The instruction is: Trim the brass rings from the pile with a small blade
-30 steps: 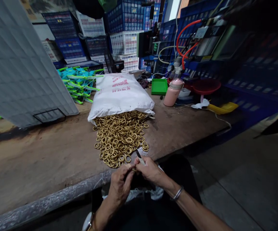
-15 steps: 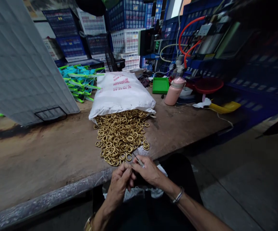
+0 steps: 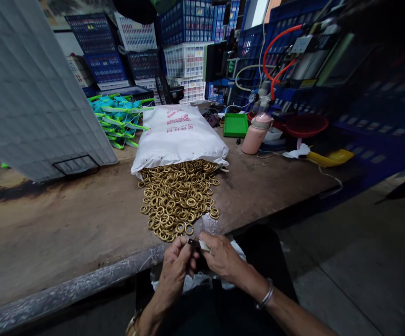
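A worn wooden bench (image 3: 65,219) fills the left and middle, its near edge wrapped in clear film (image 3: 65,294). A large grey ribbed panel (image 3: 30,102) leans at the far left. Just right of it lies a heap of turquoise and green plastic parts (image 3: 118,119). A white sack (image 3: 179,135) with red print lies in the middle. To its right stand a green tray (image 3: 235,125) and a pink bottle (image 3: 256,134), then a red basin (image 3: 303,125), a white rag (image 3: 295,151) and a yellow scoop (image 3: 328,157). Blue and white crates (image 3: 184,51) are stacked along the far side. 2 red hoses (image 3: 275,51) arch at the far right.
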Tool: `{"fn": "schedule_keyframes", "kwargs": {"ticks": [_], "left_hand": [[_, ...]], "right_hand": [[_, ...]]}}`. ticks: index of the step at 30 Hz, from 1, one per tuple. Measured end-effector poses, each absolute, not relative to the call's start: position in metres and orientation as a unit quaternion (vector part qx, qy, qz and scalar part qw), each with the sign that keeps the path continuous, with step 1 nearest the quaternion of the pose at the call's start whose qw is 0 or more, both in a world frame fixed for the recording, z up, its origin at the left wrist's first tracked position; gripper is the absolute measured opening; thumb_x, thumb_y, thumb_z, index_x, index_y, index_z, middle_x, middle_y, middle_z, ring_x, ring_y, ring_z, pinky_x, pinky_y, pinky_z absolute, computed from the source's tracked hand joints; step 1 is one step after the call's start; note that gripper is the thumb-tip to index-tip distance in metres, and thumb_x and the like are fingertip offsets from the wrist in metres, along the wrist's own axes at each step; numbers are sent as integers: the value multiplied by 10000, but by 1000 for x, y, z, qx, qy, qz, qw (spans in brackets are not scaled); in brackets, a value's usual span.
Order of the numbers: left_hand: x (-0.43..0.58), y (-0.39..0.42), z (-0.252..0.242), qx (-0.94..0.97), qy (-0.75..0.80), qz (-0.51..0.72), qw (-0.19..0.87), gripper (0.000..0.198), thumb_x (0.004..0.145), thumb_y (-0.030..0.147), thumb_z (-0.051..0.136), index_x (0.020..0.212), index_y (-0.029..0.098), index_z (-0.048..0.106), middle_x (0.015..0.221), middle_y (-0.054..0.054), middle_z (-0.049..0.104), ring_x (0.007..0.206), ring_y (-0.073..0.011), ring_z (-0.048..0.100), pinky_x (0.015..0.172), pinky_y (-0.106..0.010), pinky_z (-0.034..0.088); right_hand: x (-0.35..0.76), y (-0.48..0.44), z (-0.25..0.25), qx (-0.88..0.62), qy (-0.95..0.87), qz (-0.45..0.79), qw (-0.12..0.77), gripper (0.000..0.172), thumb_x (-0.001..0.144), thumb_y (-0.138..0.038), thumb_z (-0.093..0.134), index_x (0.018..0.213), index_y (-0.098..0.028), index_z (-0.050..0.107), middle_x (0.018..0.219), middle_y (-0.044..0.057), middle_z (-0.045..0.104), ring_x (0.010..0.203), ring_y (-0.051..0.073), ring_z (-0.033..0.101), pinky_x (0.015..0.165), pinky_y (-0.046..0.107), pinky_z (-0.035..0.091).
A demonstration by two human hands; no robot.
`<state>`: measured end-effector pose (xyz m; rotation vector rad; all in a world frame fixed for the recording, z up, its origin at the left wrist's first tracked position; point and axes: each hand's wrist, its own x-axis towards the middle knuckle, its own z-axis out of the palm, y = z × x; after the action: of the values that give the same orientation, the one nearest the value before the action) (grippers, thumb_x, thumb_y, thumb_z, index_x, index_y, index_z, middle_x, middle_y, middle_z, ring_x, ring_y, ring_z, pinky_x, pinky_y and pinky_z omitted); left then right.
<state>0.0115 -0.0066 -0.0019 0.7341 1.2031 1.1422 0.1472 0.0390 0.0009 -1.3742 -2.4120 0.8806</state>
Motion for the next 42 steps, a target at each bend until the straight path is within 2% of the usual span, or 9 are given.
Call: {"fn": "schedule_keyframes", "kwargs": {"ticks": [4,10,14,17,24,27,30,36,42], "left_hand": [[13,-5,-1,312,539,495,606,351,662,491,600,726,167,482,546,39,531,375,-51,413,352,-158,330],[13,-10,3,320,531,506,600,323,698,467,581,661,163,478,489,56,494,350,-39,373,358,-158,328],[13,-24,14,328,498,476,646,313,705,461,588,665,167,488,510,33,529,363,-55,414,367,-177,365],[12,-31,11,293,459,486,684,316,688,462,608,666,167,495,556,10,565,379,-70,448,364,-194,386],[1,-27,-4,186,430,538,701,220,691,331,647,681,135,547,779,-69,619,597,-123,561,449,-206,433],[-4,-24,-3,156,399,552,715,162,700,264,635,786,151,557,748,-48,614,582,-122,560,454,-209,432],[-8,-22,-2,125,366,554,737,221,709,221,613,913,156,559,742,-35,601,590,-116,554,461,-203,431],[-4,-19,-4,113,402,575,703,153,708,261,632,708,128,557,716,-12,561,593,-91,535,420,-163,412],[3,-11,-6,233,502,582,596,367,675,330,659,979,168,534,591,38,550,435,-68,472,345,-149,359]], "right_hand": [[145,35,8,-467,-843,261,55,176,734,-117,384,844,-183,506,694,13,585,626,130,526,552,228,264],[143,38,12,-496,-841,217,7,214,740,-99,371,906,-164,489,750,44,616,669,158,554,556,250,252],[153,53,1,-560,-813,157,18,218,755,-91,352,905,-161,493,735,49,620,621,152,549,543,259,233],[153,61,-6,-535,-829,147,71,186,754,-109,376,899,-164,478,734,38,606,646,146,543,560,251,251],[118,59,-17,-559,-811,150,90,118,812,-225,424,914,-180,463,834,52,603,768,170,551,643,253,301],[111,61,-20,-576,-803,136,77,144,810,-202,417,943,-173,465,852,67,604,792,182,553,661,264,309],[112,65,-18,-574,-803,143,66,156,791,-174,416,934,-168,480,813,66,606,759,179,554,638,263,308],[118,67,-9,-573,-760,259,164,90,756,-196,424,714,-173,500,638,3,539,608,122,472,556,226,280],[124,58,3,-505,-650,524,218,129,717,-229,436,602,-171,431,523,-67,379,498,65,342,471,185,248]]}}
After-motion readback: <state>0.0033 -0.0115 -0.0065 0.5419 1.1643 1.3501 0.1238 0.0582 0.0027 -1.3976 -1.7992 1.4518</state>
